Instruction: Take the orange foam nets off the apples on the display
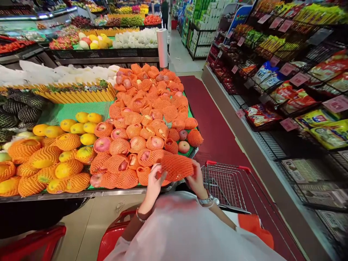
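Both my hands grip an orange foam fruit net (176,167), stretched between them above the near edge of the apple display. My left hand (155,179) pinches its left end, thumb against fingers. My right hand (196,177) closes round the right end, its fingers partly behind the mesh. Whether fruit is inside the net cannot be made out. Just beyond lie many netted apples (138,144) in orange foam sleeves. A bare apple (184,146) rests at the display's right side, with another bare apple (183,135) behind it.
Yellow netted melons (45,159) and oranges (88,139) lie to the left. A wire shopping cart (228,185) stands at my right, a red stool (115,232) below left. Snack shelves (282,94) line the right side. A plastic bag roll (162,49) stands beyond the apples.
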Tool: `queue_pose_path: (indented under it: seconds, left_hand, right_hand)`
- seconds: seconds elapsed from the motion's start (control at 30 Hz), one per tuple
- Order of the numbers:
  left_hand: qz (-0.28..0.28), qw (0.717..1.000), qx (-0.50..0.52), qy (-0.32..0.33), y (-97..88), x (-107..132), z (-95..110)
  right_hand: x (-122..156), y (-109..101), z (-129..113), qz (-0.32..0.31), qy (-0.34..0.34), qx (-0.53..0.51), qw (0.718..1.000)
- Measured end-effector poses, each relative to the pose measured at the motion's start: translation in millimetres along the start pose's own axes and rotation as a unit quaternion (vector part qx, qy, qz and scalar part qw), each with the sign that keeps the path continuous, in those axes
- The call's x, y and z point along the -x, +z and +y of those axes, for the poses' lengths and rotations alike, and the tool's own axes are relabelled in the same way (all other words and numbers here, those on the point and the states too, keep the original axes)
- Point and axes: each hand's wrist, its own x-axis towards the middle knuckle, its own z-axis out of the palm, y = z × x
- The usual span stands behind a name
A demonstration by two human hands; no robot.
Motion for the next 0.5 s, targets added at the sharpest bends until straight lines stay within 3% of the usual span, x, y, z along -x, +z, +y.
queue_pose_path:
  seconds: [0.1,0.2,0.27,0.4,0.5]
  left_hand:
    - [0.07,0.996,-0.046,0.023,4.8,-1,2]
    - [0.072,0.995,-0.062,0.025,19.4,-2,2]
    - [0.019,0.997,-0.073,0.034,31.5,-5,2]
    - [-0.115,0.988,-0.094,0.037,55.0,-15,4]
    - [-0.198,0.977,-0.075,0.032,72.2,-21,4]
  right_hand:
    - [-16,-8,3,0.011,-0.021,-0.007,1.0]
    - [-37,-22,1,-0.078,-0.038,0.013,0.996]
    - [-49,-35,0,-0.104,-0.057,0.031,0.993]
    - [-61,-67,8,-0.056,-0.047,0.018,0.997]
    - [-61,-86,21,-0.174,0.08,-0.005,0.981]
